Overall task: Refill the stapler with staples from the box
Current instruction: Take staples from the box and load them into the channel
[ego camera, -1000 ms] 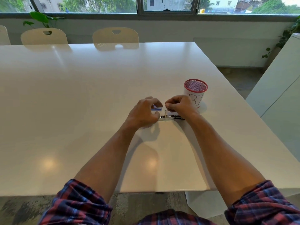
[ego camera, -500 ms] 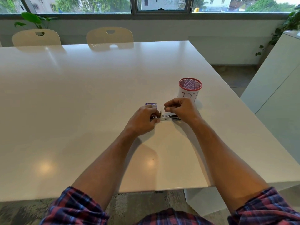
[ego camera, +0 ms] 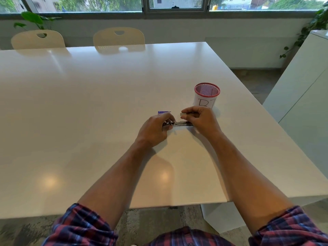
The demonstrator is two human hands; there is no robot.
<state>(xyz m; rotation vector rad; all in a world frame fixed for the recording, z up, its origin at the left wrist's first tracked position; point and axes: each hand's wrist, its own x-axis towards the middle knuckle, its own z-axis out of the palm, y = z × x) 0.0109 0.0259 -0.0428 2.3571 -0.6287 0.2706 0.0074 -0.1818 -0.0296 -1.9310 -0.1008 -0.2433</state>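
Metal on white: we have the small silver-and-black metal stapler lying flat on the glossy white table, held between both hands.

Our left hand curls its fingers round the stapler's left end, while our right hand pinches a short grey strip of staples between thumb and fingertips just above the stapler's right half — whether strip and stapler touch we cannot tell. Just beyond the left hand's knuckles lies the small blue-and-white cardboard staple box; behind the right hand stands a red-rimmed mesh pen cup with a white paper label.
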